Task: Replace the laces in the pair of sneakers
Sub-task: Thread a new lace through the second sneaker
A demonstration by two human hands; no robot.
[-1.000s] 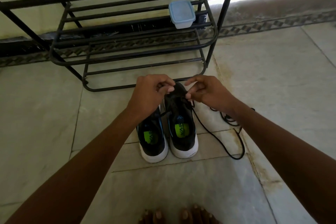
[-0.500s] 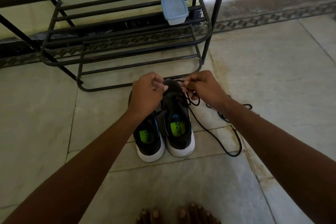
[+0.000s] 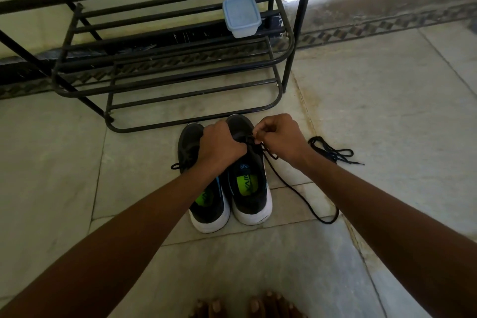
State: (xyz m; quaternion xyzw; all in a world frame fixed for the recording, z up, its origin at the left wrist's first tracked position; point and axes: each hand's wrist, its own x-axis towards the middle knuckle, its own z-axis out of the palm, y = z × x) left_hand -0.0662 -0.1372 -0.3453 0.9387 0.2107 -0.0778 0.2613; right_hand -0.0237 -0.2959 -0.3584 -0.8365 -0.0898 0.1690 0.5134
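Black metal bars form the shoe rack (image 3: 165, 64) at the upper left, standing on the pale stone-tiled floor (image 3: 387, 111); its rounded lower tier ends just beyond the toes of the shoes. On a middle tier sits a small translucent plastic container (image 3: 241, 16) with a pale blue lid.

In front of the rack, two black mesh sneakers with white soles stand side by side, toes toward the rack. The left sneaker (image 3: 204, 188) shows a lime-green insole, and a short black lace end pokes out at its left side. The left hand (image 3: 222, 148) lies curled over the tongue area between the two shoes; its forearm hides much of the left sneaker, and I cannot tell what its fingers hold.

The right sneaker (image 3: 249, 183) has printed lettering on its green insole. Above its eyelets the right hand (image 3: 280, 138) pinches the black round lace (image 3: 296, 193), which loops down across the floor to the right of the shoe.

Further right, a second black lace (image 3: 333, 151) lies bundled on the tiles, apart from the shoes. Bare toes (image 3: 247, 307) show at the bottom edge.
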